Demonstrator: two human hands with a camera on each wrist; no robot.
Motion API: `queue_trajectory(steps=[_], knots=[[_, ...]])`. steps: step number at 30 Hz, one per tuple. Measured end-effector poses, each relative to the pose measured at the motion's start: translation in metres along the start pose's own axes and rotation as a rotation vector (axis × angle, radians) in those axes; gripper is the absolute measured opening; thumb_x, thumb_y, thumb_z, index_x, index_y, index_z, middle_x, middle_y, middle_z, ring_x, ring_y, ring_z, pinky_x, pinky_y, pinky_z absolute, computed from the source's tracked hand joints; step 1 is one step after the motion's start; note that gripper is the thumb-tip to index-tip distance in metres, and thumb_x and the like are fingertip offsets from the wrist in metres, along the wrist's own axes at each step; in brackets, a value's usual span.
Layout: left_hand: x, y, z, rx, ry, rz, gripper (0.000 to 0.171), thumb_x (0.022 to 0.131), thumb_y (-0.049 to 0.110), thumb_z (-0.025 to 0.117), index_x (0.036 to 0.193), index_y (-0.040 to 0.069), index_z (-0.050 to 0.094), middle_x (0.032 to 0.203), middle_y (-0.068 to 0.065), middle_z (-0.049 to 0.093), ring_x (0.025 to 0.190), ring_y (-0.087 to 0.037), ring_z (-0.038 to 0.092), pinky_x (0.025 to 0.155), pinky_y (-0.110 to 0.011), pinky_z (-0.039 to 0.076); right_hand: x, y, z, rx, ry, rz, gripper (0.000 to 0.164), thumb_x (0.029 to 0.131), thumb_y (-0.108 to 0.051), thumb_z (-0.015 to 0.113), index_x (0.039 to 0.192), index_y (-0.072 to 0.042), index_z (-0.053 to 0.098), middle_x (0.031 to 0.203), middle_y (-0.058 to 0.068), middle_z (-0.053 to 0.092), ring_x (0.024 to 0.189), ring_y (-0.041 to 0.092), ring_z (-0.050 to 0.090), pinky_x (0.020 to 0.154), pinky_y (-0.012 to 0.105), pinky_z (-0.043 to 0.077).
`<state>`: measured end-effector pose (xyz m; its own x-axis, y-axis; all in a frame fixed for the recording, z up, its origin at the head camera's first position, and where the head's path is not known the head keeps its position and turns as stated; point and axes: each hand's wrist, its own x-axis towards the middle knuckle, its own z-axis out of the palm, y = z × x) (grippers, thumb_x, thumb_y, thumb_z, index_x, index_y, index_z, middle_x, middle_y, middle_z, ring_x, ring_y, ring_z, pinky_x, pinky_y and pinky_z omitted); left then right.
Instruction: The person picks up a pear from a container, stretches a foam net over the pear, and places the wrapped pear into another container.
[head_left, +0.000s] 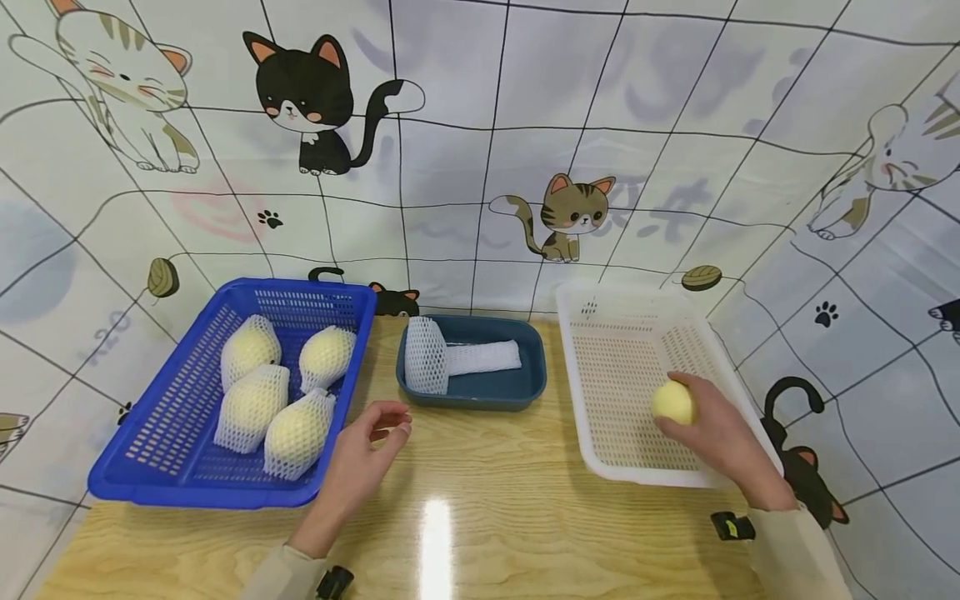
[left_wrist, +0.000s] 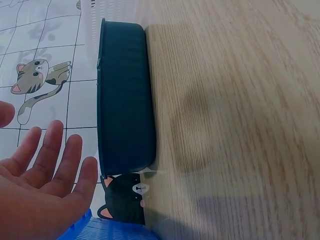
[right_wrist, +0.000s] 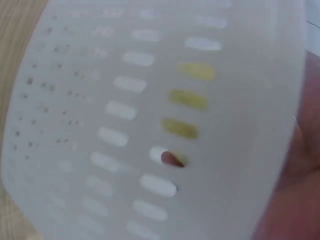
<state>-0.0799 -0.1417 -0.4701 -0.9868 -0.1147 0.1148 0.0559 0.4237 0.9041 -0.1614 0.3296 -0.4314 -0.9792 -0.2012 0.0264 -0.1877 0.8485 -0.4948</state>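
Over the white basket (head_left: 637, 473), my right hand (head_left: 723, 433) grips a pale yellow round fruit (head_left: 672, 403) between thumb and fingers. In the right wrist view, the basket's slotted side (right_wrist: 100, 125) covers most of that hand, with yellow showing through some slots. My left hand (head_left: 363, 462) hangs loosely with nothing in it, beside the right edge of the blue basket (head_left: 202, 497). The left wrist view shows its fingers (left_wrist: 67, 162) spread and slightly bent near the dark teal tray (left_wrist: 125, 100). In the tray lie two white foam net sleeves, one upright (head_left: 426, 357) and one flat (head_left: 483, 358).
Inside the blue basket are several pale yellow fruits (head_left: 300, 437) in white foam nets. The teal tray sits between the two baskets on a wood-grain table (head_left: 517, 508). Behind and at the sides stands a cat-print cloth (head_left: 450, 167).
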Motion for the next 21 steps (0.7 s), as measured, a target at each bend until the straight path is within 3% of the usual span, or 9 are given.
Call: queue_trajectory(steps=[12, 21], knots=[[-0.001, 0.001, 0.000, -0.014, -0.006, -0.006, 0.022, 0.098, 0.012, 0.069, 0.120, 0.010, 0.068, 0.113, -0.004, 0.073, 0.108, -0.021, 0.068, 0.096, -0.049, 0.054, -0.010, -0.043, 0.005, 0.216, 0.154, -0.037, 0.076, 0.090, -0.017, 0.078, 0.152, 0.000, 0.037, 0.141, 0.029, 0.047, 0.101, 0.040, 0.058, 0.070, 0.036, 0.052], [-0.001, 0.002, 0.000, -0.033, -0.010, 0.007, 0.022, 0.099, 0.012, 0.068, 0.120, 0.009, 0.068, 0.114, -0.004, 0.073, 0.109, -0.020, 0.068, 0.096, -0.047, 0.053, -0.018, -0.080, 0.016, 0.348, 0.128, -0.072, 0.065, 0.095, -0.015, 0.074, 0.151, -0.008, 0.042, 0.137, 0.018, 0.052, 0.100, 0.032, 0.057, 0.072, 0.033, 0.054]])
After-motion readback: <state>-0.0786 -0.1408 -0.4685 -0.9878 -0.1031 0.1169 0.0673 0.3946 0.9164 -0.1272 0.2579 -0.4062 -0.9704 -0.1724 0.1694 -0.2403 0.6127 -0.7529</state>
